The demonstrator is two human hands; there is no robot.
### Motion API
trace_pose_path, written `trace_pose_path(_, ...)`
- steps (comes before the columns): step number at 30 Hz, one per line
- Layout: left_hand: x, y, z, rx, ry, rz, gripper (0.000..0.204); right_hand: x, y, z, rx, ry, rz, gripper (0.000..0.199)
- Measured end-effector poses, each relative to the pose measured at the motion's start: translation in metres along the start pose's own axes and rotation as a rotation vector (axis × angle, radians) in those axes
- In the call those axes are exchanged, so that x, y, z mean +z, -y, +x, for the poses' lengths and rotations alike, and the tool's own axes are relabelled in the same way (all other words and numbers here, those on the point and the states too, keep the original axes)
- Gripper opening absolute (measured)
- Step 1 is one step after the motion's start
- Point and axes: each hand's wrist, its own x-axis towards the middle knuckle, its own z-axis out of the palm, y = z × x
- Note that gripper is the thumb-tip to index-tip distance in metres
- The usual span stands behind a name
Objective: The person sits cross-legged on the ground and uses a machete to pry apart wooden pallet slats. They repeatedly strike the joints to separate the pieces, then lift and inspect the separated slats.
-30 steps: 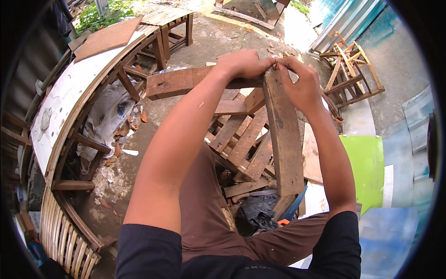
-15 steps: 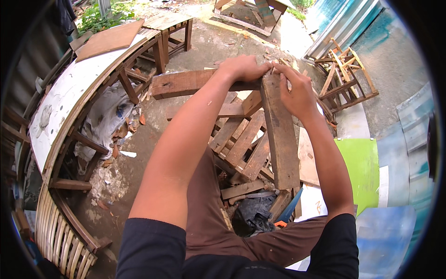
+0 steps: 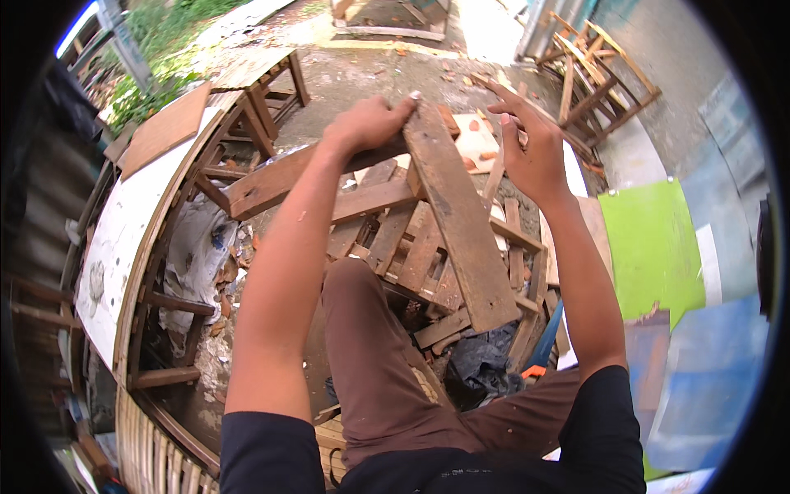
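Observation:
Two dark wooden beams meet at a corner in front of me. One beam (image 3: 276, 177) runs off to the left; the other, a broad plank (image 3: 461, 218), slants toward me above my knees. My left hand (image 3: 370, 128) is closed on the left beam by the corner, its thumb on the plank's far end. A small pale bit shows at that thumb tip. To the right of the corner, my right hand (image 3: 531, 152) is raised off the wood, fingers apart and partly bent. I see nothing clearly held in it.
Below the beams stands a slatted wooden frame (image 3: 420, 247). Near my legs lie a black plastic bag (image 3: 481, 370) and a saw with a blue blade (image 3: 550, 333). A white-topped bench (image 3: 123, 247) curves along the left. A green panel (image 3: 650, 247) and a chair-like wooden frame (image 3: 592, 82) are at right.
My right hand has come off the corner of the beams and moved to the right, its fingers spreading. The left hand stays at the corner. The whole view has shifted.

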Motion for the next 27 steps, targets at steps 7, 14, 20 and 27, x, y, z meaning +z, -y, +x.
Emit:
trace_pose_path(7,0.009,0.022,0.014,0.138,-0.037,-0.149,0.096,-0.036,-0.156,-0.233,0.864,-0.196,0.134,0.037)
trace_pose_path(14,0.002,0.027,0.012,-0.060,0.038,-0.291,0.085,0.007,-0.203,-0.519,1.785,0.075,-0.256,0.027)
trace_pose_path(20,-0.005,0.045,0.011,-0.108,-0.043,-0.428,0.080,0.040,-0.162,-0.607,1.708,0.495,-0.166,0.032)
trace_pose_path(27,-0.021,0.073,0.022,-0.276,0.017,-0.702,0.080,0.059,-0.131,-0.643,1.873,0.537,-0.020,0.037)
